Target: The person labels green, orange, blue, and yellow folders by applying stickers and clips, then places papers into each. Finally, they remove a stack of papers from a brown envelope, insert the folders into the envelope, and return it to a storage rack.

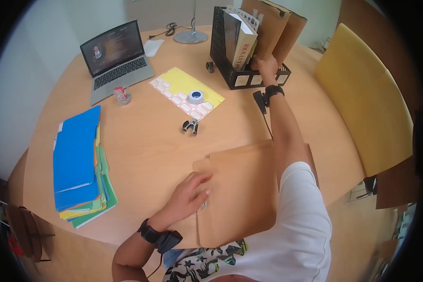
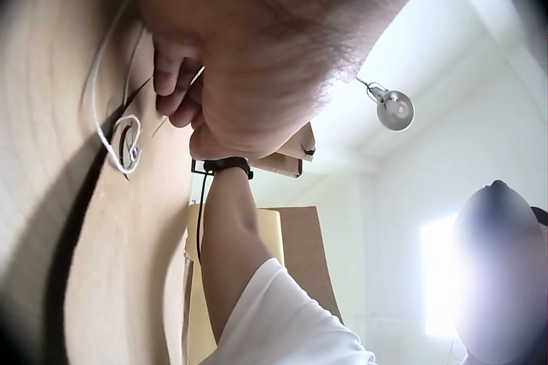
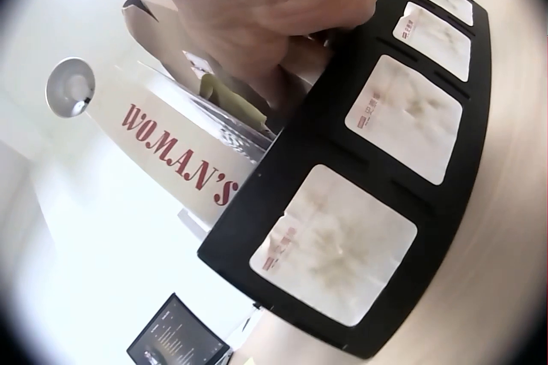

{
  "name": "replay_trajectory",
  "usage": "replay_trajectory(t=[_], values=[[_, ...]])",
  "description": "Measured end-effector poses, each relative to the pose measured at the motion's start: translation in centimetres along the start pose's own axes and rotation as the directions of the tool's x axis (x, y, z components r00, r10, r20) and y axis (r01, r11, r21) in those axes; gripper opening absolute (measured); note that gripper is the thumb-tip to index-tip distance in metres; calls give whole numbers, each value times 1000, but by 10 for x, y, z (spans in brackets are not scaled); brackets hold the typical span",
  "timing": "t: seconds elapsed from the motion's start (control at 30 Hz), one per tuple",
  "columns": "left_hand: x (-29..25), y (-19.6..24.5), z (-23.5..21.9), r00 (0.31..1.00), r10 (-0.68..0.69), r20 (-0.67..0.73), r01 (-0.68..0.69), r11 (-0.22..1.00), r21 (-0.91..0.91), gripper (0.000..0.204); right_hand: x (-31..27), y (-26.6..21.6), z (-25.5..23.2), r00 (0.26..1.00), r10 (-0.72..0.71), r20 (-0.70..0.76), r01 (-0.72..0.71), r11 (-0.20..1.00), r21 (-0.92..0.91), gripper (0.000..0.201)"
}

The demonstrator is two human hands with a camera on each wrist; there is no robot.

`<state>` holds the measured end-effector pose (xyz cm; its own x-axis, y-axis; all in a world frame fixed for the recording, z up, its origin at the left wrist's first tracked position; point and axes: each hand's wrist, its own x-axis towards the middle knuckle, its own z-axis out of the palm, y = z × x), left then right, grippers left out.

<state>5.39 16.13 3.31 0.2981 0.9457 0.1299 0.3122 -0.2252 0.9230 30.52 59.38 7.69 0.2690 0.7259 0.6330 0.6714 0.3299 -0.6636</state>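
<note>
My right hand (image 1: 266, 66) reaches into a black desktop file organizer (image 3: 334, 147) and grips the lower front edge of a brown kraft file (image 1: 264, 30). In the right wrist view its fingertips are hidden behind the organizer's labelled front panel. A brown kraft envelope (image 1: 242, 188) lies flat before me, partly under my right arm. My left hand (image 1: 185, 195) hovers at the envelope's left edge, thumb and forefinger apart, fingers loosely bent. Beside those fingers, a white string (image 2: 107, 138) loops around the envelope's round fastener (image 2: 130, 147).
Blue, green and yellow folders (image 1: 77, 150) are stacked at left, near a laptop (image 1: 120, 61). A tape roll (image 1: 195, 97) sits on a yellow sheet (image 1: 176, 77) with labels; a staple remover (image 1: 190, 126) lies nearer. Books (image 1: 244, 47) stand in the organizer. A yellow chair (image 1: 362, 98) is at right.
</note>
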Motion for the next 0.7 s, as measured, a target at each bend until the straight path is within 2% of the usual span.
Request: replay_trajectory(t=[0.07, 0.17, 0.27, 0.3, 0.33, 0.37, 0.4, 0.43, 0.47, 0.57, 0.6, 0.7], values=[[0, -1, -1, 1000, 0, 9, -1, 998, 60, 37, -6, 1, -1, 994, -67, -81, 71, 996, 47, 53], [1, -11, 2, 1000, -2, -6, 2, 999, -53, 36, -22, 2, -8, 941, -37, -336, 42, 999, 7, 64], [1, -17, 2, 998, -58, -33, 50, 977, -207, 36, -67, -21, -50, 993, 14, -116, 29, 934, 356, 69], [3, -18, 1, 997, -52, -54, 39, 976, -213, 36, -90, -45, -80, 971, -18, 238, -70, 932, 354, 71], [4, -18, -1, 996, -44, -79, 26, 976, -215, 37, -119, -70, -114, 827, -52, 560, -159, 933, 323, 72], [2, -19, -4, 994, -37, -102, 15, 977, -214, 37, -146, -79, -140, 654, -172, 737, -41, 964, 262, 75], [2, -18, -9, 990, -39, -133, 12, 980, -200, 37, -171, -86, -165, 431, -250, 867, 91, 968, 234, 77], [2, -15, -15, 987, -37, -158, 8, 983, -183, 38, -196, -94, -187, 222, -362, 905, 201, 926, 321, 86], [0, -10, -18, 983, -34, -179, 4, 986, -168, 39, -220, -101, -207, 99, -342, 934, 350, 891, 289, 99], [-21, 25, -28, 977, 58, -205, -40, 995, 92, 41, -268, -117, -254, 75, -281, 957, 595, 783, 183, 109], [-34, 35, -27, 991, 47, -124, -24, 983, 179, 52, -274, -119, -264, 102, -237, 966, 579, 804, 136, 111], [-77, 33, 3, 962, 251, 108, -273, 898, 346, 68, -287, -99, -264, 204, -299, 932, 568, 812, 136, 108]])
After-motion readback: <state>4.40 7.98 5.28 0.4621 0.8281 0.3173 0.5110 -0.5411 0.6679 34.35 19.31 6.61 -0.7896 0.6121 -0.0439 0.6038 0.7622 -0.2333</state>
